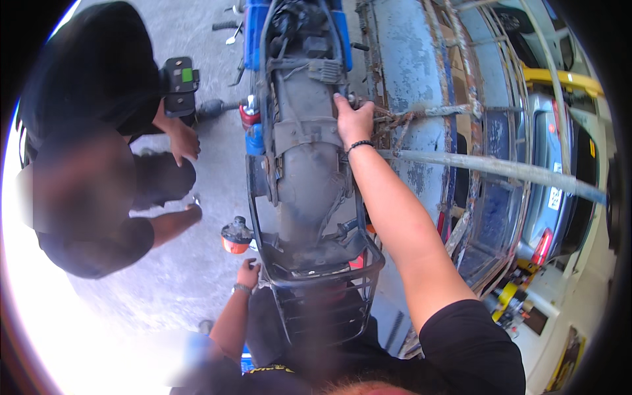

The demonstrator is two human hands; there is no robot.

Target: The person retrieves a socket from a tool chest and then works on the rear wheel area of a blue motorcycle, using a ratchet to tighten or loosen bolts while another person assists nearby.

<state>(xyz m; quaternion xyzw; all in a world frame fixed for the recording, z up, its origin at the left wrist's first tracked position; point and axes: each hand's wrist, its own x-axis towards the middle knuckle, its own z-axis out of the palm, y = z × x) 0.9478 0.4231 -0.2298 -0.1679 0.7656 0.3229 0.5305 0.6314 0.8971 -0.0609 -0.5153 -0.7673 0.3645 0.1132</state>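
Observation:
A stripped motorcycle (309, 164) stands lengthwise before me, its seat off and its grey rear fender bare. My right hand (355, 122), with a dark bead bracelet at the wrist, grips the right rail of the motorcycle frame (345, 76); the thumb lies on the inner side and the other fingers are partly hidden. Low on the left, my left hand (247, 272) is beside the black rear rack (322, 303), below an orange turn signal (235, 238). Its fingers are loosely bent and apart, and I see nothing in them. A watch is on that wrist.
Another person (92, 72) in dark clothes crouches at the left, hands near the shock absorber (250, 118). A rusty metal frame (454, 112) with a long pipe (487, 164) runs close along the right. Beyond it stands a silver vehicle (543, 171).

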